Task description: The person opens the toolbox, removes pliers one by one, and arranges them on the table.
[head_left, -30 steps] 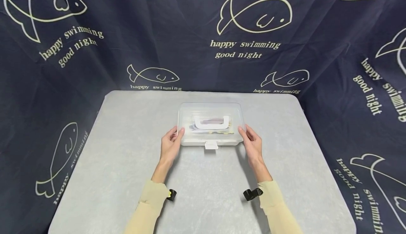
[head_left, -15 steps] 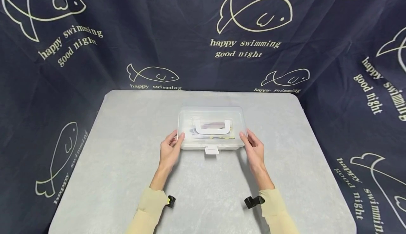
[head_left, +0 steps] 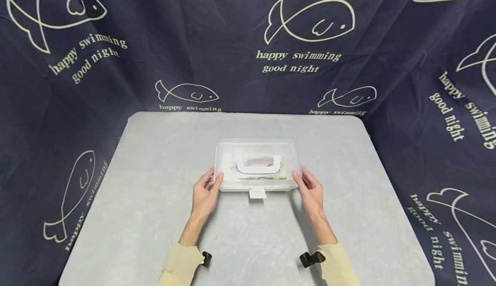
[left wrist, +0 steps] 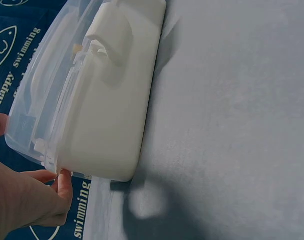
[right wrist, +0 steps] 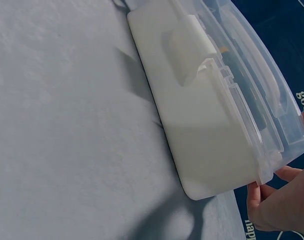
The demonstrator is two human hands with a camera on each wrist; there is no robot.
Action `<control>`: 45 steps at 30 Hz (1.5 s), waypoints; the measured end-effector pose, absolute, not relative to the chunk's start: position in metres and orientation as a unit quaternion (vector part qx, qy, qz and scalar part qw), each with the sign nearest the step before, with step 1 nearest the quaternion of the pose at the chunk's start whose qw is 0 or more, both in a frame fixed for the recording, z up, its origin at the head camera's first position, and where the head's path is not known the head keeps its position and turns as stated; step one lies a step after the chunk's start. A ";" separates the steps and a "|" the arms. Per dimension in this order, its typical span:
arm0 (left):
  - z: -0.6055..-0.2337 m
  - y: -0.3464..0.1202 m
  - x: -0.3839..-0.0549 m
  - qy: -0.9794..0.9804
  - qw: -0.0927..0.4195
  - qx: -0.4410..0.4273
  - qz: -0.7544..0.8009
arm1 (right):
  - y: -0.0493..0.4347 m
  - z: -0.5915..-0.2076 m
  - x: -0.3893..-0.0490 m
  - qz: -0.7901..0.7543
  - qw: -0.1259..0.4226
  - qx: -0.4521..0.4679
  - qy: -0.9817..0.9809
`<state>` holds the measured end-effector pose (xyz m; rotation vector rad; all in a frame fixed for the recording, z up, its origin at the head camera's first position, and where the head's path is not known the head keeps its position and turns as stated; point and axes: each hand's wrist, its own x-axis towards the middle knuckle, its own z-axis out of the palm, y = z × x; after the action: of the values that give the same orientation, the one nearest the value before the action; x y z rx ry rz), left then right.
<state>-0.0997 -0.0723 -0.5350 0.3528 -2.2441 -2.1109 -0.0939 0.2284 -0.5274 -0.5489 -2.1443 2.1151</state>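
Holding the clear-lidded box (head_left: 256, 165) centrally over the table (head_left: 155, 200), resting or barely raised I cannot tell, I have left hand (head_left: 205, 194) and right hand (head_left: 311, 194) pinching its ends between thumbs and fingers, apparently positioning it, the next move likely needing level support.

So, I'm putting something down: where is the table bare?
Bare table: left of the left hand, right of the right hand, between the sleeves, behind the clear-lidded storage box to the curtain. Crowded: the box's ends, where hands grip.
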 end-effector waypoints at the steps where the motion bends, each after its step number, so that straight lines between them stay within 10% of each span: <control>1: -0.535 -0.072 -0.098 -0.725 0.021 0.111 -0.679 | 0.228 -0.528 -0.092 0.692 0.042 -0.179 -0.698; 45: -0.535 -0.076 -0.082 -0.753 0.086 0.027 -0.652 | 0.229 -0.523 -0.067 0.638 0.078 -0.127 -0.756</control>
<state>-0.0823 -0.0764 -0.5347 0.0792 -2.2441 -1.9435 -0.0673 0.2290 -0.5232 -0.3819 -2.2634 1.9105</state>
